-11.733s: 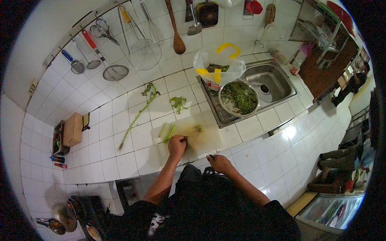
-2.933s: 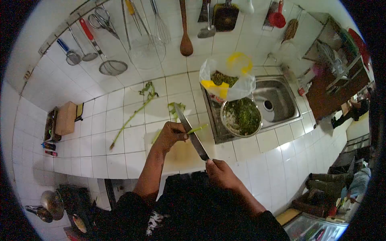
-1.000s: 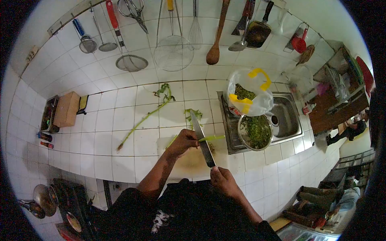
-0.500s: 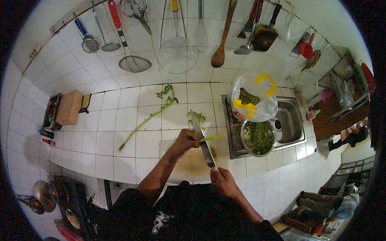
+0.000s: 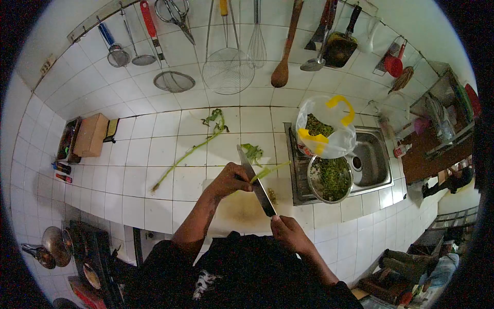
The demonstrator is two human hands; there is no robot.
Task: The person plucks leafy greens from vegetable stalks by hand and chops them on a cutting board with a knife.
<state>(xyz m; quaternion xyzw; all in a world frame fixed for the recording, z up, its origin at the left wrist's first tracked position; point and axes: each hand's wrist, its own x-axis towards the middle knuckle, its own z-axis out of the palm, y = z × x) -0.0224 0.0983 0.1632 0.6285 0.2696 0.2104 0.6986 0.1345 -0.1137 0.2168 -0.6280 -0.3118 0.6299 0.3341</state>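
Note:
My right hand (image 5: 290,233) is closed around the handle of a long knife (image 5: 263,191), whose blade points up and away from me. My left hand (image 5: 234,180) pinches a short green stem (image 5: 272,169); the blade lies across the stem close to my fingertips. Beneath them is a pale, stained cutting board (image 5: 239,211), with small chopped bits (image 5: 271,195) to the right of the blade. Green leaves (image 5: 252,153) lie just beyond the knife. Farther left, a long leafy stalk (image 5: 193,150) rests on the white tiles.
A metal bowl (image 5: 331,178) of chopped greens stands beside the sink (image 5: 378,154). Behind it is a plastic bag (image 5: 339,136) with yellow handles, also holding greens. A brown box (image 5: 91,135) sits far left. Utensils such as a wooden spoon (image 5: 280,74) hang on the wall.
My left hand has shifted slightly up and left with the stem, whose free end now angles upward. The blade has moved a little left, and more of the leaves beyond it show.

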